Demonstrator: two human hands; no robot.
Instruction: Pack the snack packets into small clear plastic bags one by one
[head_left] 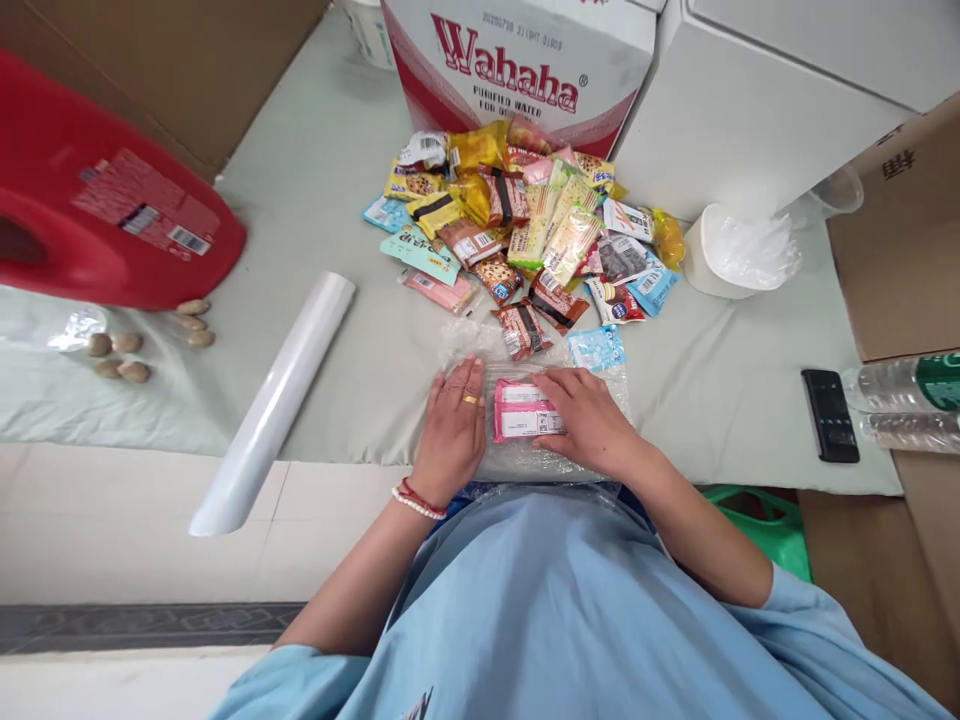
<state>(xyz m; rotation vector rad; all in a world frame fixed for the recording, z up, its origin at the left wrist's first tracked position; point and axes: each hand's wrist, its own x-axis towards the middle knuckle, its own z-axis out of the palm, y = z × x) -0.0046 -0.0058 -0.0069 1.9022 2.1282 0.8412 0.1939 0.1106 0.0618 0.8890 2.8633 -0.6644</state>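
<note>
A pink-and-white snack packet (517, 410) lies near the table's front edge on a sheet of clear plastic film (495, 352). My right hand (589, 415) grips the packet's right end, fingers over the upper edge and thumb along the lower one. To the packet's left, my left hand (454, 425) is laid flat on the film with its fingers stretched out. Just beyond the hands spreads a pile of small wrapped snacks (517, 215) in several colours. A light blue packet (598, 348) rests at the film's far right corner.
A white roll (277, 400) juts over the front edge at left. Farther left are a red jug (112, 200) and several brown nuts (127, 343). Behind the snacks stands a Wahaha carton (525, 65). At right are a white tub (720, 250), a black phone (829, 415) and plastic bottles (900, 385).
</note>
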